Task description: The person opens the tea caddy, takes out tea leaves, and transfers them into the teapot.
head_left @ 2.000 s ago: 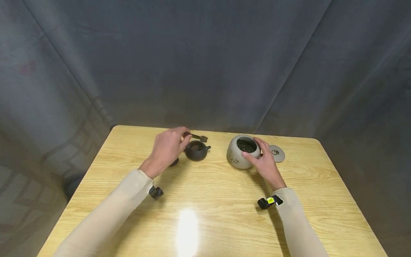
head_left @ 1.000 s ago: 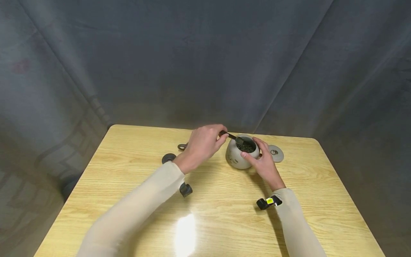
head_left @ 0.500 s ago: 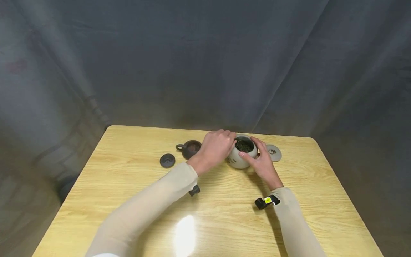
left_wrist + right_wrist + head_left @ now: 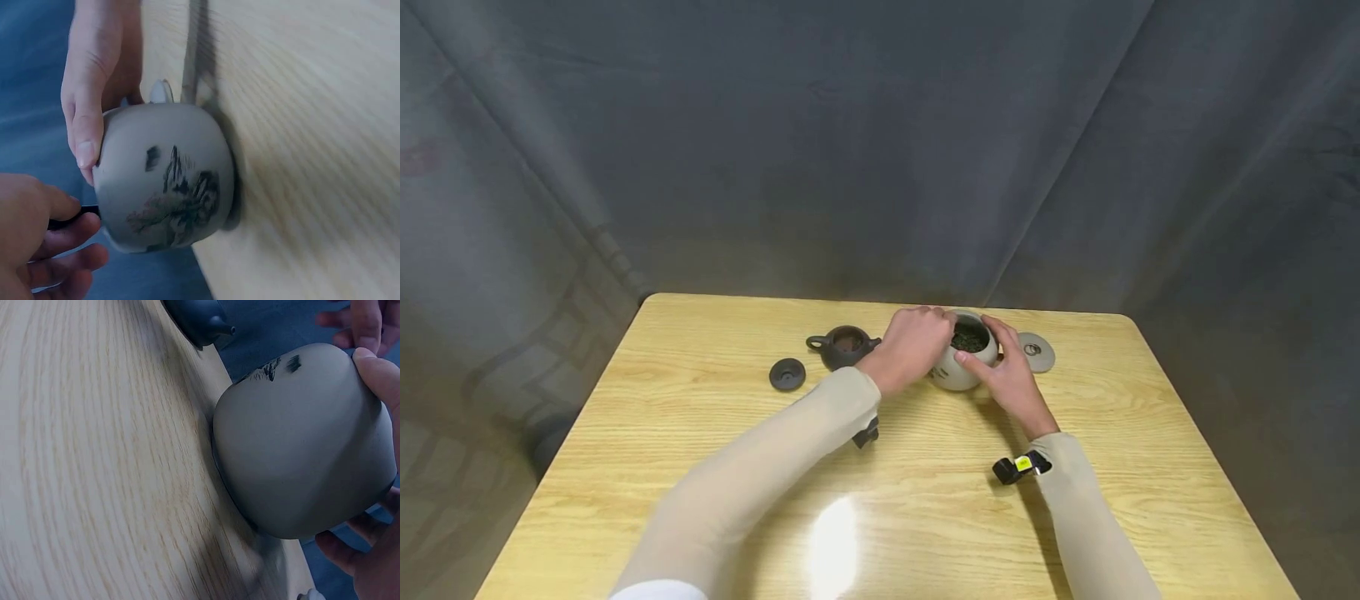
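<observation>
A round grey tea jar with a painted landscape stands on the table, tilted towards me in the head view, dark tea leaves inside. My right hand grips its right side, thumb and fingers spread around the rim. At the jar's left rim, my left hand pinches the dark handle of a small tea scoop. The handle runs over the rim in the left wrist view, and the scoop's head is hidden inside the jar. The right wrist view shows the jar's plain side.
Left of the jar sits a dark teapot, lidless, its spout partly behind my left hand. Its round dark lid lies beside it. The jar's grey lid rests right of the jar. A grey curtain hangs behind the wooden table.
My left hand has carried the tea scoop rightwards from behind the teapot to the jar and put its head inside. My right hand stays on the jar.
</observation>
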